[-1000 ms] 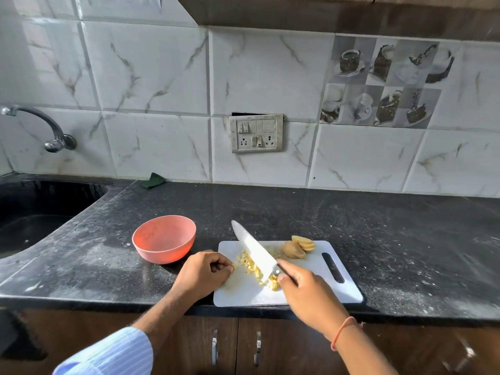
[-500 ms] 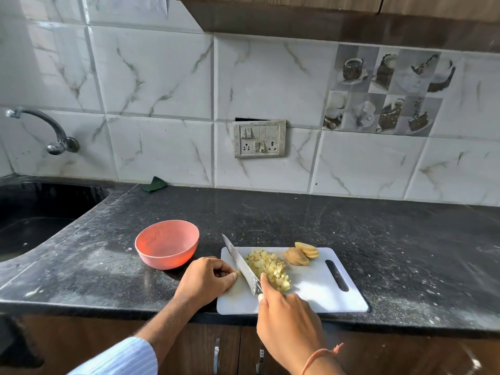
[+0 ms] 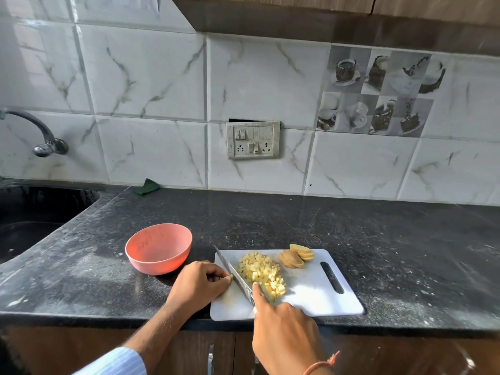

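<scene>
Dark speckled bench under white marbled tiles, with the sink off at the left edge of the frame. The white cutting board sits at the near edge of the bench, lower middle, and a pink bowl is just beside it on the left.

What changed: a second ago the knife lay slanted over a scattered smear of yellow cubes. Now the blade stands along the left side of them and they're bunched into one heap on the board. So I'd say the dicing of this batch is done and it's gathered up.

The right hand has its fingers wrapped round the knife handle, with the index finger stretched out along the blade. The left hand rests at the board's left edge with its fingers curled in. There's a tiny yellow bit at the fingertips, but I can't tell if it's pinched.

A few uncut slices wait at the far edge of the board. My guess is they're next, or the heap goes into the bowl.
</scene>
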A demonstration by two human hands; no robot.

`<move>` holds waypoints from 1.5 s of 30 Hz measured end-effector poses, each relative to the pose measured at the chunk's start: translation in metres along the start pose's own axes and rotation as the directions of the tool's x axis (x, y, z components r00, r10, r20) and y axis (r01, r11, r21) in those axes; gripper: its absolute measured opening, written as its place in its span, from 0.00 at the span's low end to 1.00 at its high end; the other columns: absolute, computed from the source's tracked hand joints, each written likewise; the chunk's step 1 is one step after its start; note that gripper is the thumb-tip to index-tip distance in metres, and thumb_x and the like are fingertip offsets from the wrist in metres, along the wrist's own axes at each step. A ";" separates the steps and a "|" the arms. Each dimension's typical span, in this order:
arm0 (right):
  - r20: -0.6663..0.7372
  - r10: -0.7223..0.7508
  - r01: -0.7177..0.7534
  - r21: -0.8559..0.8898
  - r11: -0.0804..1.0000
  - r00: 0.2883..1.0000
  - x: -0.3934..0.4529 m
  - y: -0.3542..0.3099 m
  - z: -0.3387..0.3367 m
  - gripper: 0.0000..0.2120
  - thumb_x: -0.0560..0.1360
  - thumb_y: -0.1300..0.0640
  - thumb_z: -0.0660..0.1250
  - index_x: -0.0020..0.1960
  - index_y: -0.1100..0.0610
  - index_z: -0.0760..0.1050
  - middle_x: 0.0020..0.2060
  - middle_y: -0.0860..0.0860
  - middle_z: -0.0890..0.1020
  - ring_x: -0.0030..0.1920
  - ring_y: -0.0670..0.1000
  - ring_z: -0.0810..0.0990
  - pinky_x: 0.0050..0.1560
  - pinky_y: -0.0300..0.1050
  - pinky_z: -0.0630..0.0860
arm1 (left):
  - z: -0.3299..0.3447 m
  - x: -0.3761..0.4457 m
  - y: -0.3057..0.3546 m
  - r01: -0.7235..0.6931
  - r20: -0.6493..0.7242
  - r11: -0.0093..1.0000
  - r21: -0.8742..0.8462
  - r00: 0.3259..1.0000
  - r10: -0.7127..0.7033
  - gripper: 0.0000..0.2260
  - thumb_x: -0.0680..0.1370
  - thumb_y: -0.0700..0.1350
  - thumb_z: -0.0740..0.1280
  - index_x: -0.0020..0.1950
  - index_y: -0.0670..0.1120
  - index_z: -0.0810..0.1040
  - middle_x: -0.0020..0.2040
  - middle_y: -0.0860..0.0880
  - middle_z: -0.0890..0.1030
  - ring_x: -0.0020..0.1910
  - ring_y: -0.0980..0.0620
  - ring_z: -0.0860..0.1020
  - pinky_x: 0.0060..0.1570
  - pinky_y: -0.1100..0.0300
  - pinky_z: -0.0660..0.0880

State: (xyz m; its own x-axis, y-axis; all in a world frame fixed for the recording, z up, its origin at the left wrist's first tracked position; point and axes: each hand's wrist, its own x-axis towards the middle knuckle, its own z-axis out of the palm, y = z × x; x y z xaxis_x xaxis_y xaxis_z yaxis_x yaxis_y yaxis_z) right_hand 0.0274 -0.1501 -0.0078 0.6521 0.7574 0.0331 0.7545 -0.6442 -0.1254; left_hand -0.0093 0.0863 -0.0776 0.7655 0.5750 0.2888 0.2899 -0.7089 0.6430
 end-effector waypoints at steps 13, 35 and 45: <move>-0.030 0.205 -0.070 0.882 0.466 0.978 0.055 0.123 0.004 0.17 0.85 0.52 0.65 0.72 0.39 0.76 0.24 0.41 0.70 0.26 0.44 0.63 0.26 0.39 0.60 | 0.001 -0.004 0.001 -0.012 -0.001 1.000 -0.026 1.000 0.012 0.04 0.74 0.52 0.78 0.39 0.58 0.87 0.41 0.65 0.83 0.39 0.59 0.80 0.35 0.68 0.74; -0.124 0.334 0.095 0.990 0.102 0.934 0.061 0.165 0.024 0.16 0.84 0.53 0.66 0.69 0.37 0.76 0.32 0.54 0.62 0.28 0.48 0.56 0.26 0.40 0.53 | 0.030 0.089 0.096 -0.374 0.292 0.917 0.138 0.900 0.323 0.21 0.81 0.54 0.71 0.74 0.59 0.77 0.64 0.60 0.79 0.64 0.60 0.76 0.62 0.64 0.72; -0.186 0.357 0.150 0.980 0.127 0.915 0.062 0.167 0.027 0.16 0.84 0.53 0.66 0.68 0.36 0.75 0.32 0.54 0.61 0.31 0.49 0.56 0.30 0.46 0.52 | 0.062 0.103 0.137 -0.418 0.458 0.846 0.330 0.855 0.244 0.20 0.77 0.59 0.73 0.69 0.60 0.79 0.66 0.56 0.79 0.67 0.51 0.73 0.61 0.49 0.77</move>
State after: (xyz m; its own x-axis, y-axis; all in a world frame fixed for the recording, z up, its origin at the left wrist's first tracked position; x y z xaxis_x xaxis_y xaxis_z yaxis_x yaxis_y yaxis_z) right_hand 0.1918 -0.2077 -0.0531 0.8799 0.4435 0.1702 0.1215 0.1362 -0.9832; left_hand 0.1452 0.0233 -0.0042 0.9881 0.1318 0.0791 0.1149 -0.9752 0.1894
